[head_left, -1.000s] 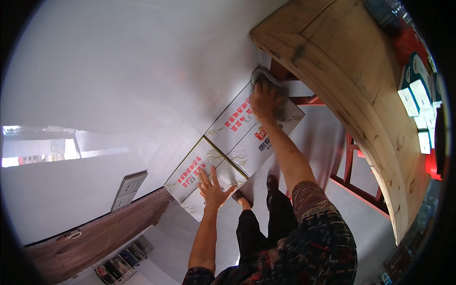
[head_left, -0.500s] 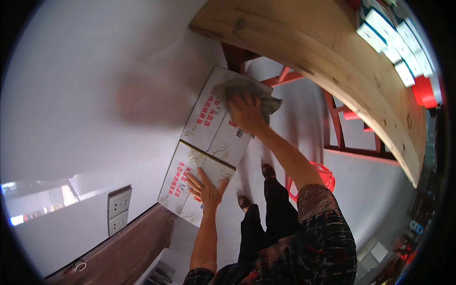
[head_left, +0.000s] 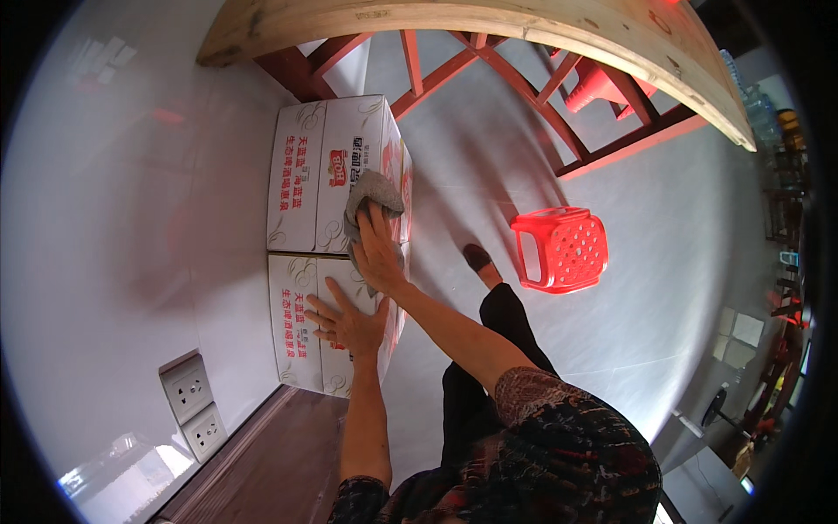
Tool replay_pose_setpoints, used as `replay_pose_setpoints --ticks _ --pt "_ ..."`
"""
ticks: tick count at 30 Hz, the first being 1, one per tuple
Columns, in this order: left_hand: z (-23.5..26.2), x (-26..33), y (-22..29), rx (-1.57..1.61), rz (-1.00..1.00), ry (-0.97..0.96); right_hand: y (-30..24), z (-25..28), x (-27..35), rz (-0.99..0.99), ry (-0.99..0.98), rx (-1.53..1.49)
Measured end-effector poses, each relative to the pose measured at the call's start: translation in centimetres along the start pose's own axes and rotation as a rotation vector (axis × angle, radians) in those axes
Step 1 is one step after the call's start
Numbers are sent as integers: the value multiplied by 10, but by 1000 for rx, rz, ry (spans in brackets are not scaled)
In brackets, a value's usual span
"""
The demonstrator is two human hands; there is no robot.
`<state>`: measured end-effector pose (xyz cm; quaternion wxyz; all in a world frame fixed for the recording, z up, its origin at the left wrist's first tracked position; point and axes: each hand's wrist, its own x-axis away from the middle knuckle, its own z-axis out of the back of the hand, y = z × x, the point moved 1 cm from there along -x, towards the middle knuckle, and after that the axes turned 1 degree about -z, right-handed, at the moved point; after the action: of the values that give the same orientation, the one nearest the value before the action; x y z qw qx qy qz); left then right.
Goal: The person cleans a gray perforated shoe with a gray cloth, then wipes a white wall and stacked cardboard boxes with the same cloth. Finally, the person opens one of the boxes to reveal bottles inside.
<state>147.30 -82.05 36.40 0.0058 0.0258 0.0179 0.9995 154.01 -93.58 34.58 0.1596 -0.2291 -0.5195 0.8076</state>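
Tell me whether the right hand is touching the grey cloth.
Touching: the head view shows the right hand lying directly on the grey cloth, which bunches around it.

My feed is fairly bright and cool in tone. The grey floor (head_left: pixel 637 341) is palest at lower right, its sheen suggesting light from that side. Soft shadows streak it at upper centre, near the wooden table (head_left: pixel 454 19), whose edge the fisheye bows into an arc. I get hard white glare at lower left off the glossy wall (head_left: pixel 113 262). The white cardboard cartons (head_left: pixel 297 188) look reasonably sharp; the patterned shirt (head_left: pixel 567 445) sinks dark. Things at far right smear toward the black rim.
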Motion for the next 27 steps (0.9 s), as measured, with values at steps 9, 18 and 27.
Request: replay_pose_setpoints --ticks 9,18,27 --pt "-3 7 4 -102 39 51 13 0 40 -338 35 -541" --pt "-1 3 13 -19 53 43 172 89 -8 -303 -290 -120" --pt "1 2 8 47 -5 -25 474 297 10 -521 -991 1264"
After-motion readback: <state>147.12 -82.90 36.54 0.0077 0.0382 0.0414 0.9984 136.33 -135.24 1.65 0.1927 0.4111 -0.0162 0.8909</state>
